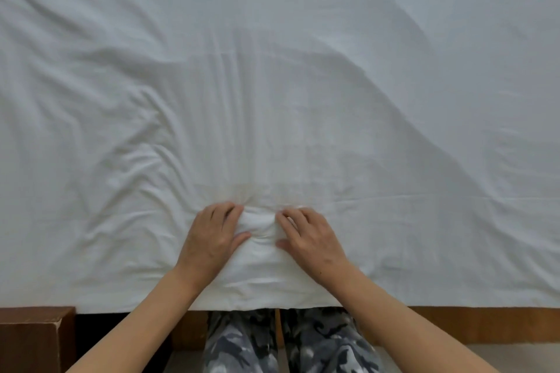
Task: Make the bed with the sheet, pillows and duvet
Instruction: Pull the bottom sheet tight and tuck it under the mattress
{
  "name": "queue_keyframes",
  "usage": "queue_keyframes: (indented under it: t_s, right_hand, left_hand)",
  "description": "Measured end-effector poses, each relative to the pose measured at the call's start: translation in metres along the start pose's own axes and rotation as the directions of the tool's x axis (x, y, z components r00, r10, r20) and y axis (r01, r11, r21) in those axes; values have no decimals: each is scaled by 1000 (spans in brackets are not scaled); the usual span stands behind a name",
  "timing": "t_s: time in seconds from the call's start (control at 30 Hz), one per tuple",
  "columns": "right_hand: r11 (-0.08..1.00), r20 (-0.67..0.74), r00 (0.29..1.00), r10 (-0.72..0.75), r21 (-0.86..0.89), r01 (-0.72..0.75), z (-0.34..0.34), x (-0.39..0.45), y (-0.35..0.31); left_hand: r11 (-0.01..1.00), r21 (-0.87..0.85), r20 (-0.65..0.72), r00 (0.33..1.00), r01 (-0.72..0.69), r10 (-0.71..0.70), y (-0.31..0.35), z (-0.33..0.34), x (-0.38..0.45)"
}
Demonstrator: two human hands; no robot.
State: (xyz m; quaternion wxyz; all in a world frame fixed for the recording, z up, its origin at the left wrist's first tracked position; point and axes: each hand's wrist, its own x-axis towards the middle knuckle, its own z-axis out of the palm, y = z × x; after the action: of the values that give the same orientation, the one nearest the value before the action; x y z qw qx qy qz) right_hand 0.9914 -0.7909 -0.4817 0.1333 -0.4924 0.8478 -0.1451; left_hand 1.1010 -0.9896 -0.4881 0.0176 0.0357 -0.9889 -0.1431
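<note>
White cotton-like cloth is seen spread over nearly the whole view: the sheet (303,85) is laid across the bed, wrinkled most heavily on the left, with its near hem hanging just over the wooden bed frame (454,324). A small bunch of the fabric is gathered near the near edge, between the two hands. The left hand (212,239) is curled, with fingers and thumb pinching one side of that bunch; the right hand (309,239) is likewise curled, its fingertips pressed into the other side and its thumb tucked against the fold. The sheet is judged to be light, soft and limp, so it should slide and crease easily and is unlikely to be damaged by pulling. It is probably best taken at the hem or a corner and drawn taut, since a grip in the middle only raises new folds. No pillows or duvet are shown. The far and side edges of the bed are cut off, and the mattress is hidden entirely. A dark wooden block (33,339) at the lower left cannot be identified.
</note>
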Motion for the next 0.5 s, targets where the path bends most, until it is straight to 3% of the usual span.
queue_keyframes:
  t_s: [0.13, 0.23, 0.37, 0.43, 0.5]
  right_hand:
    - [999, 29, 999, -40, -35, 41, 1, 18, 3]
    - [999, 98, 995, -32, 23, 30, -2, 24, 0]
    - [969, 314, 949, 35, 221, -109, -21, 30, -1]
    - [939, 437, 900, 5, 309, -155, -34, 32, 0]
    - [905, 461, 886, -57, 399, -149, -46, 27, -4]
  left_hand:
    - [997, -53, 6, 998, -59, 60, 0, 1, 14]
    - [993, -75, 106, 989, -94, 102, -5, -3, 22]
    - [977, -213, 283, 958, 12, 50, -4, -22, 27]
    - [954, -289, 371, 928, 75, 40, -6, -34, 28]
    - [930, -343, 465, 884, 134, 44, -5, -46, 23]
